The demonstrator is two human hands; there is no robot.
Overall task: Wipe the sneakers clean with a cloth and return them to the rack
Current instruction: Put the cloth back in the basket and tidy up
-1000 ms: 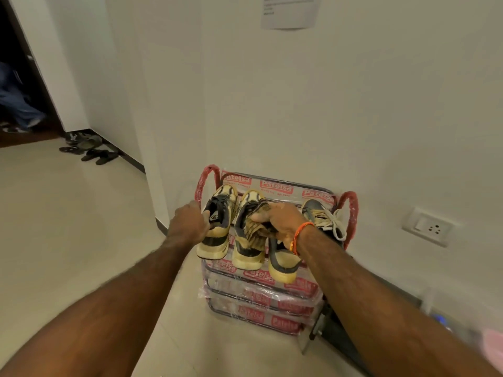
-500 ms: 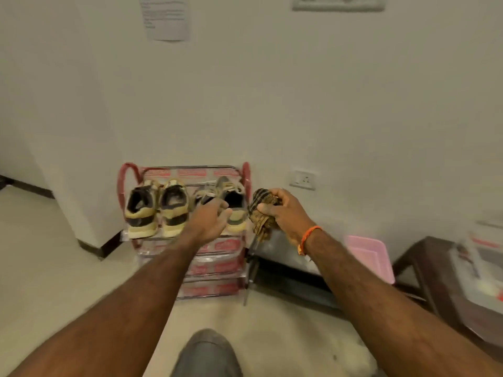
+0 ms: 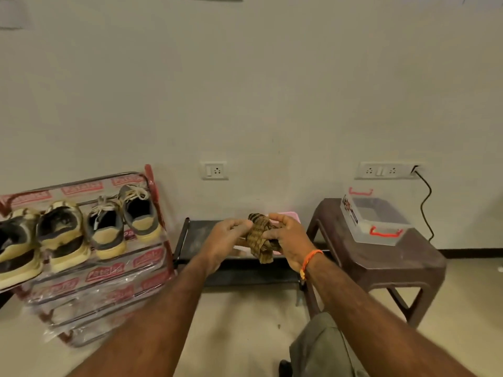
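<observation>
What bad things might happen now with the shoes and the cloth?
The shoes sit with heels hanging over the sloping rack's front edge, so a bump might slide one off. Both hands, left hand and right hand, hold the bunched cloth; its dangling end might drop dirt on the low black bench below.

Dim warm indoor light, soft shadows, slight motion blur, wide-angle bending at edges

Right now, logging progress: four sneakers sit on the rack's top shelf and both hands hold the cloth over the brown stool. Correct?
Not quite. The head view shows the left hand and right hand holding the cloth over the low black bench, not the brown stool. Four sneakers do sit on the rack's top shelf.
</observation>
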